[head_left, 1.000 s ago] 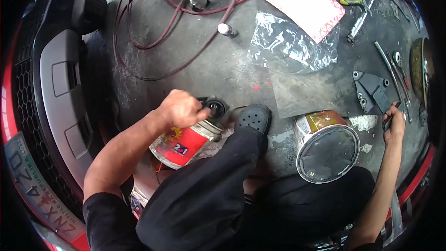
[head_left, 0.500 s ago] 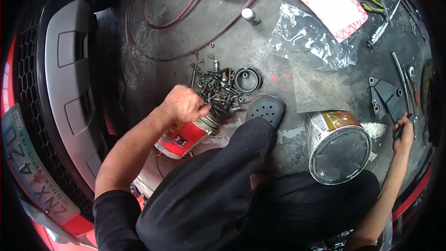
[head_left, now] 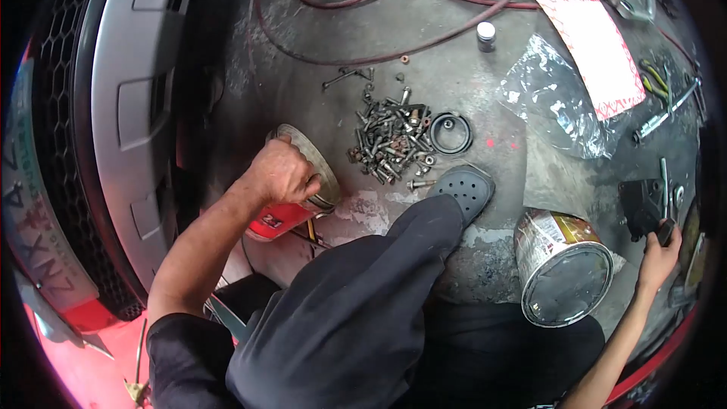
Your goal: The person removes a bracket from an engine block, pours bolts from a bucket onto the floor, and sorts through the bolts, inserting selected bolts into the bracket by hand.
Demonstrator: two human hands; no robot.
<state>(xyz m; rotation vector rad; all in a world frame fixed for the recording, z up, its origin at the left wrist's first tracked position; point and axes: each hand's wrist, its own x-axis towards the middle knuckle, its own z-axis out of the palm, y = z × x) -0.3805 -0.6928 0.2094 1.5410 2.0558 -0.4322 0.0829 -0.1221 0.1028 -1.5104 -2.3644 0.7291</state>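
Observation:
My left hand (head_left: 284, 170) is closed over the rim of a red can (head_left: 273, 221). The can is tilted, its mouth turned towards the pile of bolts (head_left: 390, 136) on the floor; I cannot see what is inside. Beside the pile lies a round black cap (head_left: 450, 133). Far to the right, my right hand (head_left: 659, 259) is closed on the near end of a dark metal bracket (head_left: 642, 203), which looks tilted. Just beyond that hand are a long steel tool (head_left: 665, 182) and a ratchet (head_left: 678, 195).
A larger paint can (head_left: 566, 276) lies on its side by my leg. A dark clog (head_left: 463, 191) is on my foot near the bolts. Farther off are a red hose (head_left: 363, 60), a small bottle (head_left: 486, 35), a plastic bag (head_left: 549, 91) and pliers (head_left: 655, 79). A car bumper (head_left: 121, 98) borders the left.
The view has shifted, so floor things appear farther right. The red can has moved away from the bolts with my left hand. In my right hand, the bracket has turned.

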